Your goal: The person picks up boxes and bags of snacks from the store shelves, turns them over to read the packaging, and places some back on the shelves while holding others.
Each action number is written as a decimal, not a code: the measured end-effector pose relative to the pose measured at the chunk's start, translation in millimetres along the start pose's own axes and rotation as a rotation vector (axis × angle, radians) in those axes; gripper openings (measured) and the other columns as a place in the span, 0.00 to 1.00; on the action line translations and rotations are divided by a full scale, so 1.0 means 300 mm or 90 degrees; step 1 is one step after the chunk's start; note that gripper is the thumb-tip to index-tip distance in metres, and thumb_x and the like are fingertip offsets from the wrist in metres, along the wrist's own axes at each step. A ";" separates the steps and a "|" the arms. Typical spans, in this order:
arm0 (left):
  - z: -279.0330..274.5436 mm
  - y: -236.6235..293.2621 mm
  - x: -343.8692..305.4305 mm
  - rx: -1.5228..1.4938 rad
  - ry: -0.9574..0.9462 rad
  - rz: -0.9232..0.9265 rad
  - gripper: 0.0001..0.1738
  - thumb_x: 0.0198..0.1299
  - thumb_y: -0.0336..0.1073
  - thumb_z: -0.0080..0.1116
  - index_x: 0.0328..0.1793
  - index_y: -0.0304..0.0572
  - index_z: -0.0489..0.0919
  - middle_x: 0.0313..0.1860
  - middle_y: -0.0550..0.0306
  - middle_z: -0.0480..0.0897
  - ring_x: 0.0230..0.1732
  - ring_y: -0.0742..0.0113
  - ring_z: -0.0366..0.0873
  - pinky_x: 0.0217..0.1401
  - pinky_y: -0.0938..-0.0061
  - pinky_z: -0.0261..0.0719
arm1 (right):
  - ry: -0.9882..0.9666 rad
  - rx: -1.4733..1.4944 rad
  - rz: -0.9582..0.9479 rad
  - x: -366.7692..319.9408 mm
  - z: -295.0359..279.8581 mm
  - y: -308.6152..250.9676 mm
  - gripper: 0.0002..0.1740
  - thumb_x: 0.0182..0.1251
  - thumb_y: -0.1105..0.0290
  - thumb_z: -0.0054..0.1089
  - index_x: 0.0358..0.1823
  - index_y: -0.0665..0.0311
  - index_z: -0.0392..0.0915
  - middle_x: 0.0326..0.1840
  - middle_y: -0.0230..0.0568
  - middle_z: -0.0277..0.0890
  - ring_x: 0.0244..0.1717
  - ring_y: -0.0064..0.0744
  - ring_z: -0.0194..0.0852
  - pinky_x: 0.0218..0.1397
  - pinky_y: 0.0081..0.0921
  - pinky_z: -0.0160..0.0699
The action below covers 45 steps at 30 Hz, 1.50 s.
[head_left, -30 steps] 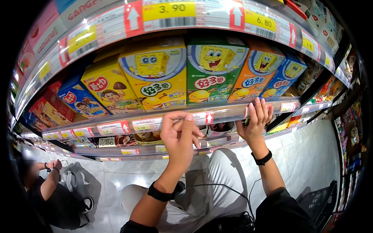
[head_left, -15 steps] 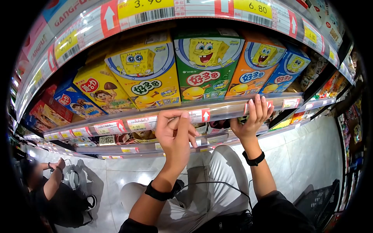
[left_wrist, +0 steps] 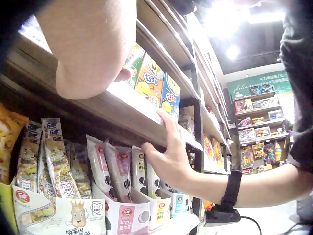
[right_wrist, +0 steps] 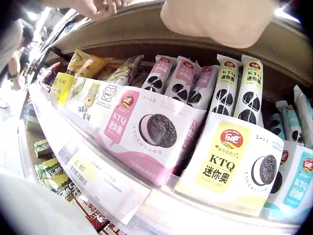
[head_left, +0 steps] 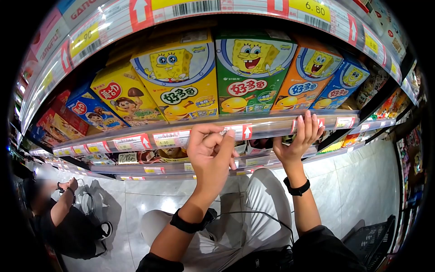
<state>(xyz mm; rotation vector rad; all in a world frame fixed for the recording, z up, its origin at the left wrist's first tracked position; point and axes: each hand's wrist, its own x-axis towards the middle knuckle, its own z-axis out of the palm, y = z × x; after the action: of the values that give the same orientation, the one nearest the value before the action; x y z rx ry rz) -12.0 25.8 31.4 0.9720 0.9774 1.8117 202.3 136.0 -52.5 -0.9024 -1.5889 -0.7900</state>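
My left hand (head_left: 209, 154) is up against the price-tag rail (head_left: 267, 127) of a store shelf, its fingers loosely curled and no item showing in it. Farther right, my right hand (head_left: 297, 143) rests its fairly straight fingers on the same rail. The left wrist view shows the right hand (left_wrist: 168, 154) at the shelf's front edge, thumb low and apart from the fingers. Behind the rail stand yellow (head_left: 176, 81), green (head_left: 251, 77), orange (head_left: 308, 77) and blue (head_left: 342, 86) cartoon snack boxes.
Below, another shelf carries display cartons of cookie packets, one pink (right_wrist: 146, 132) and one yellow (right_wrist: 230, 166). A higher shelf rail (head_left: 199, 8) with price tags crosses the top. A black basket (head_left: 374, 240) stands on the floor at right; another person (head_left: 63, 217) crouches at left.
The head view shifts slightly between frames. Both hands stay at the rail with about the same finger pose, and the boxes keep their places on the shelf.
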 end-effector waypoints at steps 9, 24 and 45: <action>0.005 -0.001 0.000 -0.008 0.008 0.000 0.14 0.72 0.27 0.66 0.55 0.40 0.71 0.22 0.61 0.80 0.18 0.77 0.75 0.16 0.82 0.70 | -0.003 -0.002 0.000 -0.003 -0.002 -0.001 0.41 0.58 0.60 0.68 0.76 0.59 0.68 0.82 0.48 0.68 0.85 0.55 0.57 0.91 0.61 0.30; -0.069 0.234 0.085 0.574 0.047 0.701 0.29 0.58 0.22 0.75 0.64 0.38 0.74 0.49 0.46 0.85 0.46 0.64 0.83 0.49 0.72 0.78 | 0.018 0.018 0.014 -0.017 0.013 -0.007 0.40 0.60 0.60 0.68 0.75 0.59 0.68 0.81 0.46 0.69 0.86 0.53 0.55 0.91 0.61 0.30; -0.088 0.319 0.199 0.775 0.171 0.890 0.49 0.42 0.51 0.90 0.70 0.45 0.76 0.68 0.46 0.67 0.73 0.45 0.63 0.73 0.51 0.68 | -0.050 0.024 0.030 -0.011 -0.027 -0.012 0.46 0.56 0.61 0.70 0.78 0.62 0.67 0.83 0.52 0.66 0.87 0.58 0.52 0.91 0.62 0.29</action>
<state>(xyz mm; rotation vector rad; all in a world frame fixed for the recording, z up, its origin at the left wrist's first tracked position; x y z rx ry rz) -85.2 40.7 120.0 2.6896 1.9033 2.3355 203.5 126.8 -54.4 -0.9495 -1.6395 -0.6973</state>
